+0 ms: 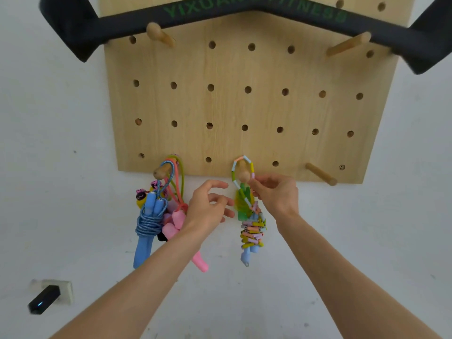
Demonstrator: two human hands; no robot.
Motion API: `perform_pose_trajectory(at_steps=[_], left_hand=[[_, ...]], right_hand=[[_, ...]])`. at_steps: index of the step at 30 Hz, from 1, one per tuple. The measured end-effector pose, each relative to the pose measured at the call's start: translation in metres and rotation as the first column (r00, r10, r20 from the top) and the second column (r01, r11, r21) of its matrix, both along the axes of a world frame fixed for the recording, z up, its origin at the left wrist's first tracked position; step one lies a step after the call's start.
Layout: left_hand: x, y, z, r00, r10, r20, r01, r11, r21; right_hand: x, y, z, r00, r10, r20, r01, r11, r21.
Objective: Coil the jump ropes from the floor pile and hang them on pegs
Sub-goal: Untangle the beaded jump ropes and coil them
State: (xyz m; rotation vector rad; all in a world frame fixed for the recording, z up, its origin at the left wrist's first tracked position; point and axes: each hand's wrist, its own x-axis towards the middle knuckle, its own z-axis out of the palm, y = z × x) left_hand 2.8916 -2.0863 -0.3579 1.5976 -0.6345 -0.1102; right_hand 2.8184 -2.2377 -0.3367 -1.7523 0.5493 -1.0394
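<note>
1. On the left of the pegboard's [244,106] lower edge, the left peg [161,171] carries the blue rope [149,221] and the pink rope [178,223], both coiled and dangling below the board.
2. Our left hand [208,206] hovers under the pegboard's lower edge, fingers spread and loose, holding nothing.
3. The beaded rope [253,233] hangs from the middle peg [243,173] of that edge, with its loop over the peg. We judge it light, floppy and a bit slick, so the loop is the best hold.
4. Our right hand [276,194] pinches that loop between thumb and forefinger, just under the board.
</note>
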Motion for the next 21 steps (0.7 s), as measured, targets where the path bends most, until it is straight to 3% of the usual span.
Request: perform_pose_trajectory(at_steps=[3,9,16,21], left_hand=[[-0.001,0.005,-0.007,1.000,-0.022,0.015,0.022,1.000,0.022],[-0.003,0.012,-0.023,0.999,-0.037,0.026,0.037,0.999,0.012],[-0.006,0.018,-0.027,0.998,-0.048,0.038,0.048,0.999,0.001],[-0.024,0.039,-0.059,0.990,-0.062,0.125,0.062,0.998,0.005]], right_hand=[[-0.003,0.000,-0.002,0.998,0.013,-0.056,-0.017,0.997,-0.078],[-0.008,0.007,-0.010,0.993,0.062,0.102,-0.050,0.992,-0.118],[-0.009,0.010,-0.006,0.998,0.069,0.005,-0.068,0.997,-0.047],[-0.033,0.024,-0.040,0.994,-0.082,0.070,0.089,0.990,-0.108]])
